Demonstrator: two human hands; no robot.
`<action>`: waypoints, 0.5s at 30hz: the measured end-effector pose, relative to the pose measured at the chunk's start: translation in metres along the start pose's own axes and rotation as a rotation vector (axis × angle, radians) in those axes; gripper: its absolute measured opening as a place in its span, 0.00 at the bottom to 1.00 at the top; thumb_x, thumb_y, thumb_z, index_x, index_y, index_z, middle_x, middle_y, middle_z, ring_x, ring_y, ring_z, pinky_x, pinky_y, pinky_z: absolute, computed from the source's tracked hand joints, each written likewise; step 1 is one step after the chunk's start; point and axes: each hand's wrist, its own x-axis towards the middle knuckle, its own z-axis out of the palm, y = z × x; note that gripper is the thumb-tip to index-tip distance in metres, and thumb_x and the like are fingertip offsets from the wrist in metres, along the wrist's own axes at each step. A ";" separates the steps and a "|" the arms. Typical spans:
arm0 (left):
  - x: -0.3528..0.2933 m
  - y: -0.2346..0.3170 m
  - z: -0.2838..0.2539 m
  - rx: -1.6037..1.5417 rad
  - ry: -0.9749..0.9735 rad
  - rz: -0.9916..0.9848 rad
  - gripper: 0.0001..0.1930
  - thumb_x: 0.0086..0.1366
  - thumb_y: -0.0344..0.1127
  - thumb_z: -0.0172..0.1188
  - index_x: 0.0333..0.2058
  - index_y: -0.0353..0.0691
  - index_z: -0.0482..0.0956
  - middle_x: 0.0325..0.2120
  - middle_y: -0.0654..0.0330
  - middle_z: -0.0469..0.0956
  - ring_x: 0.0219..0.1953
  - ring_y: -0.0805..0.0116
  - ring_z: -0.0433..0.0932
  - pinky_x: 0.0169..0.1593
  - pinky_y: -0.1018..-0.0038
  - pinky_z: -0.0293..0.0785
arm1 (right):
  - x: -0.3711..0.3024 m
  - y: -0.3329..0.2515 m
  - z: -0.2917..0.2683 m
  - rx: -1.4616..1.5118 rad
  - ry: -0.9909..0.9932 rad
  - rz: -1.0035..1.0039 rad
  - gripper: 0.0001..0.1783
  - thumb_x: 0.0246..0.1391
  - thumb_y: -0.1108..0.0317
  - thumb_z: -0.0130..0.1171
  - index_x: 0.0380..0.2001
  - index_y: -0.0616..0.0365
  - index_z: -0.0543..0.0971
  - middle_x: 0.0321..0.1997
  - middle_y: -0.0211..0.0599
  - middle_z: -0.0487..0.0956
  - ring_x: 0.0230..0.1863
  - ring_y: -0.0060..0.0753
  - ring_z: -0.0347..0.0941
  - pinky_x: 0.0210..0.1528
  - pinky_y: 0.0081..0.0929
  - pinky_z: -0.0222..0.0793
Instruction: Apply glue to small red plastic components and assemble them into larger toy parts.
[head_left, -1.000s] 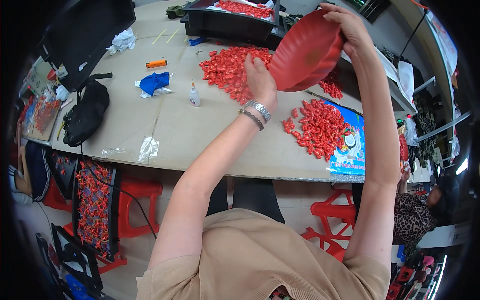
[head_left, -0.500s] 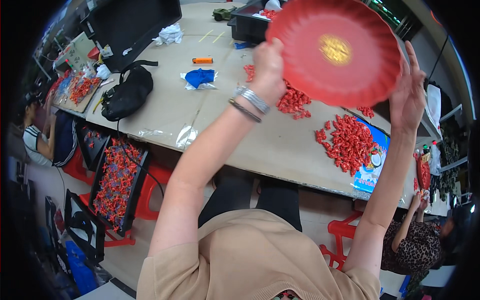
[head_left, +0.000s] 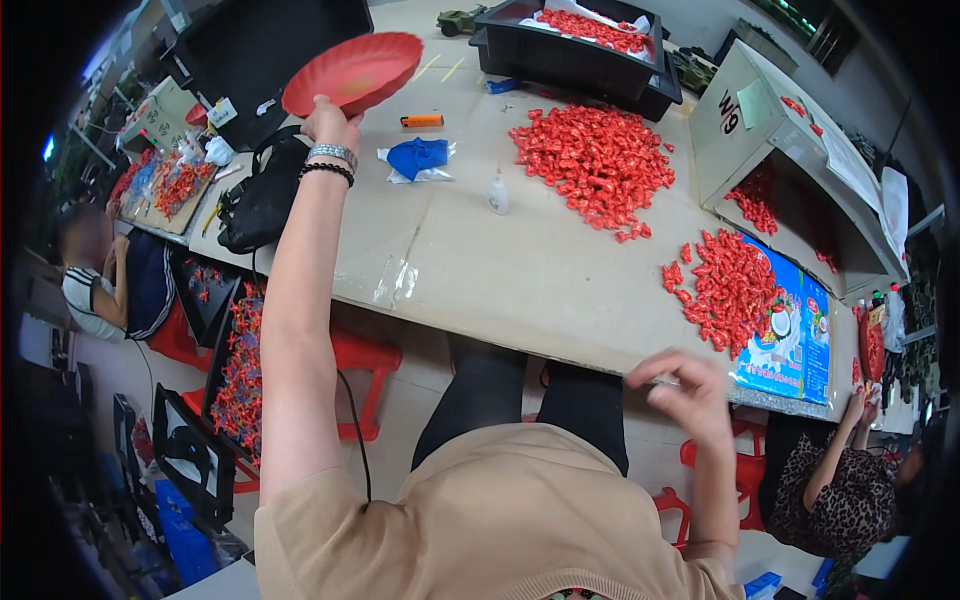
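Note:
My left hand (head_left: 332, 124) is closed on the rim of a round red plate (head_left: 352, 72) with a scalloped edge. It is held up and tilted at the far left, over the table and near a black bag (head_left: 262, 195). My right hand (head_left: 685, 395) hangs at the table's front edge, fingers loosely bent and apart, with nothing visible in it. A large heap of small red plastic pieces (head_left: 600, 160) lies at the back of the table. A smaller red heap (head_left: 728, 290) spreads partly over a blue printed sheet (head_left: 800, 335).
Black trays (head_left: 575, 75) with red pieces stand at the back. A white box-like hood (head_left: 740, 120) is at the right. A small bottle (head_left: 498, 195), a blue cloth (head_left: 415, 157) and an orange lighter (head_left: 422, 121) lie mid-table. People sit at both sides, with red stools (head_left: 365, 375) below.
The red plate has swung from the upper right to the upper left in my left hand. My right hand has let go of it and dropped to the table's front edge.

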 end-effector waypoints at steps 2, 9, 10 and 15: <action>0.027 -0.017 -0.009 -0.023 0.038 -0.028 0.34 0.66 0.40 0.53 0.61 0.34 0.42 0.61 0.46 0.55 0.58 0.48 0.67 0.54 0.44 0.71 | -0.008 0.016 0.019 0.021 -0.166 0.098 0.12 0.46 0.76 0.62 0.37 0.63 0.81 0.35 0.36 0.81 0.38 0.28 0.77 0.43 0.25 0.72; 0.035 -0.066 0.001 0.037 0.023 -0.087 0.37 0.64 0.43 0.58 0.61 0.34 0.44 0.61 0.49 0.56 0.59 0.48 0.65 0.58 0.43 0.66 | -0.020 0.062 0.057 -0.071 -0.381 0.255 0.15 0.48 0.73 0.61 0.43 0.58 0.79 0.39 0.36 0.81 0.41 0.29 0.76 0.45 0.27 0.71; 0.041 -0.070 -0.004 0.017 0.010 -0.095 0.37 0.64 0.44 0.58 0.61 0.34 0.45 0.60 0.49 0.56 0.59 0.48 0.65 0.58 0.43 0.66 | -0.020 0.070 0.061 -0.101 -0.403 0.256 0.16 0.48 0.74 0.61 0.44 0.59 0.79 0.40 0.36 0.80 0.43 0.29 0.76 0.46 0.27 0.70; 0.056 -0.071 -0.027 0.256 0.056 -0.064 0.29 0.65 0.57 0.52 0.53 0.40 0.64 0.48 0.58 0.71 0.47 0.63 0.71 0.49 0.65 0.71 | -0.028 0.123 0.078 0.032 -0.302 0.395 0.15 0.52 0.70 0.58 0.45 0.58 0.78 0.44 0.40 0.79 0.44 0.37 0.76 0.47 0.34 0.70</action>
